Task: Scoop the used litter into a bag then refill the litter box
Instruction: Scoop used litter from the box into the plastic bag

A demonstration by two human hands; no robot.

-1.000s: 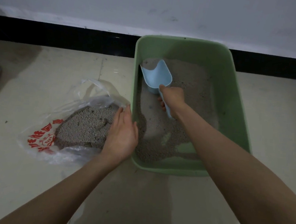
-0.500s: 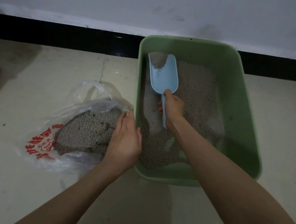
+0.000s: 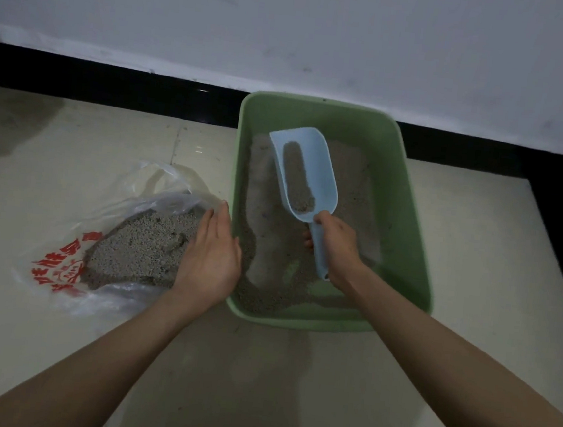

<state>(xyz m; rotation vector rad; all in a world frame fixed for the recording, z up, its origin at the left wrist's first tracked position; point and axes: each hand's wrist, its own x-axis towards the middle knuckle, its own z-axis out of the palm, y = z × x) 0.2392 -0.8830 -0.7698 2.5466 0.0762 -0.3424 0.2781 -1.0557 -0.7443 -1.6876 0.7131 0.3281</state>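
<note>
Blue plastic scoop (image 3: 306, 171), now lifted with grainy litter, gripped by the right hand (image 3: 339, 244). Left hand (image 3: 210, 258), fingers straight, stays at the crinkled bag (image 3: 62, 261) beside the green litter box (image 3: 406, 225).

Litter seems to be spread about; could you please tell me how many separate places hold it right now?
3: in the bag on the floor, left of the box; in the green box itself; and a strip in the blue scoop held above the box.

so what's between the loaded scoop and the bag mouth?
In the head view, the litter box's left wall and the left hand resting at the bag mouth lie between it and the scoop.
</note>
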